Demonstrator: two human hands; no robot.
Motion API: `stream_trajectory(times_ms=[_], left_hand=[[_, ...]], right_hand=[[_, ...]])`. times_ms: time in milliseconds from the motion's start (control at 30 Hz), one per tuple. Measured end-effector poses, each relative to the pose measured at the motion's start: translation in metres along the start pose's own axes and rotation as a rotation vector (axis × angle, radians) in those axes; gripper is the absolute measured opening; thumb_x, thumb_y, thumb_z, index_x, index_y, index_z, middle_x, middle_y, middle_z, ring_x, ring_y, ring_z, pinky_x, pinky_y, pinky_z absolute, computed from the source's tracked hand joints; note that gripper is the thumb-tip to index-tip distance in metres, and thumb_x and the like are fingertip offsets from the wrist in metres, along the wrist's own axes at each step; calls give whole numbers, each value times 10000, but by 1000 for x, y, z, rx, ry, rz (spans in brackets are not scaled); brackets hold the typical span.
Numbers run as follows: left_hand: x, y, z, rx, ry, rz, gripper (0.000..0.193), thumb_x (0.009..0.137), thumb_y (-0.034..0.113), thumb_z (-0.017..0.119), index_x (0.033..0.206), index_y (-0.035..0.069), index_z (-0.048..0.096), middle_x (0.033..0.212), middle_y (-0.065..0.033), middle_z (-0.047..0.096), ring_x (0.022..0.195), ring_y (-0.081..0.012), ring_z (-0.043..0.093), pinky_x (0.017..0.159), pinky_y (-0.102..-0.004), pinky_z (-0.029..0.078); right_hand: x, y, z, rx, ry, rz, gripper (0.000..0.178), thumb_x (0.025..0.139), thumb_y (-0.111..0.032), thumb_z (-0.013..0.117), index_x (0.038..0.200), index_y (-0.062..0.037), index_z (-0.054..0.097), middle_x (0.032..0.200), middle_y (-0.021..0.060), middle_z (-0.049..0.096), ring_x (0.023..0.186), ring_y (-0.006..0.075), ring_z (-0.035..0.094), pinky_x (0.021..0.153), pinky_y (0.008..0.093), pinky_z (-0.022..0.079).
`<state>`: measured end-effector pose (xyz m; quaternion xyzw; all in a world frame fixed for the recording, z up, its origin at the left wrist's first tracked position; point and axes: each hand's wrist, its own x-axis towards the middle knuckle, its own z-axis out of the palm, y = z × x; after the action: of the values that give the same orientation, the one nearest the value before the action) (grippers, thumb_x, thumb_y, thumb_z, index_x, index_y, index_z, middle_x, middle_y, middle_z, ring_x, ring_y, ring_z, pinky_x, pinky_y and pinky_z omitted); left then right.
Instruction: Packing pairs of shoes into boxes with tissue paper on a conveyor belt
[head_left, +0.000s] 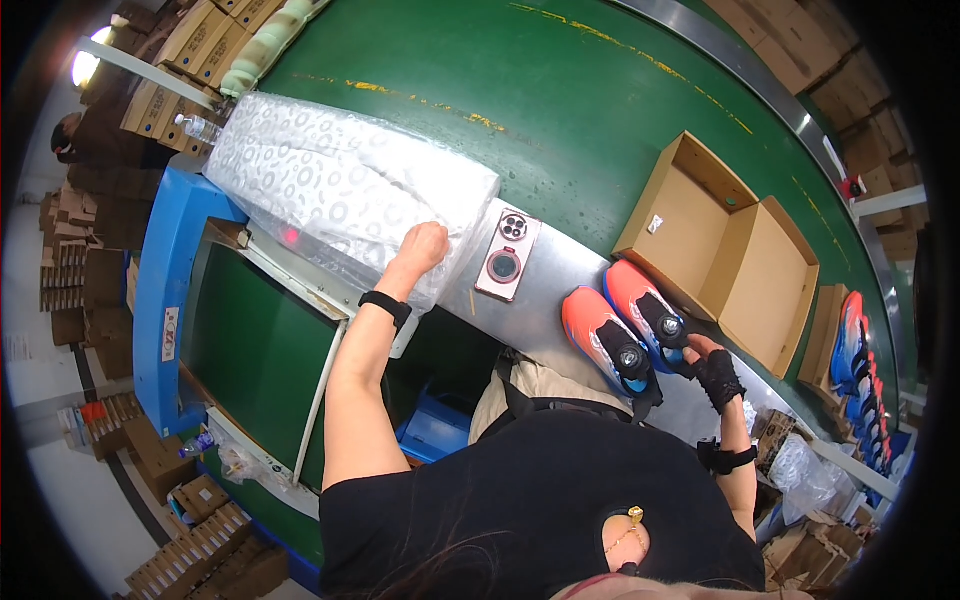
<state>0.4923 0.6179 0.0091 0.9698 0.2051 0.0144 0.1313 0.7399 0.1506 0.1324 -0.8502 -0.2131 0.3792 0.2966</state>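
A stack of white wrapping paper with grey ring patterns (330,170), partly under clear plastic, lies at the left. My left hand (425,248) is closed in a fist on its right part; whether a sheet is pinched in the fingers is hidden. Two orange and blue sneakers with black dials stand side by side on the metal worktop. My right hand (714,372), in a black fingerless glove, has its fingers bent about the heel of the right sneaker (640,300). The left sneaker (597,330) stands untouched beside it.
A pinkish phone with a ring on its back (508,255) lies between paper and sneakers. Beyond the sneakers sits an open brown shoebox (690,220) on the green conveyor belt (560,110). A blue machine frame (170,290) stands left; more sneakers (855,350) line the far right.
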Motion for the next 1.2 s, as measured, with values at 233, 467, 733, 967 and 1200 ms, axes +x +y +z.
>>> stream_trajectory(times_ms=[233, 467, 733, 967, 1200], left_hand=[[-4, -12, -18, -204, 27, -171, 156, 681, 119, 536, 701, -9, 622, 630, -165, 594, 633, -270, 606, 609, -365, 487], [-33, -8, -128, -1421, 345, -384, 161, 824, 114, 495, 866, -27, 559, 775, -82, 591, 655, -153, 577, 587, -265, 488], [10, 176, -226, -1647, 181, 218, 115, 839, 62, 467, 845, -32, 532, 802, -110, 576, 713, -184, 581, 628, -305, 497], [33, 211, -194, 92, 687, 102, 762, 670, 375, 691, 1207, -47, 353, 1244, -233, 339, 1101, -356, 386, 887, -495, 327], [0, 75, -39, 226, -16, -518, 353, 760, 211, 586, 1018, -5, 483, 864, -183, 574, 666, -301, 608, 567, -430, 485]], right_hand=[[1, -3, -4, 13, 3, 7, 383, 793, -167, 570, 1119, 18, 489, 981, 144, 589, 907, 200, 566, 784, 292, 442], [2, 10, -22, -88, 362, -107, 281, 802, -132, 566, 1060, -28, 532, 926, 120, 604, 819, 173, 578, 721, 290, 456], [16, -115, 30, -253, -98, -727, 634, 682, -324, 673, 1194, -46, 423, 1128, 185, 503, 1052, 287, 490, 906, 362, 369], [19, -136, 27, 14, -188, -639, 692, 718, -348, 649, 1258, -45, 340, 1173, 179, 465, 1039, 261, 491, 888, 335, 380], [40, -85, 36, -193, -445, -416, 690, 744, -405, 576, 1267, -28, 328, 1153, 206, 484, 1076, 278, 476, 900, 346, 364]])
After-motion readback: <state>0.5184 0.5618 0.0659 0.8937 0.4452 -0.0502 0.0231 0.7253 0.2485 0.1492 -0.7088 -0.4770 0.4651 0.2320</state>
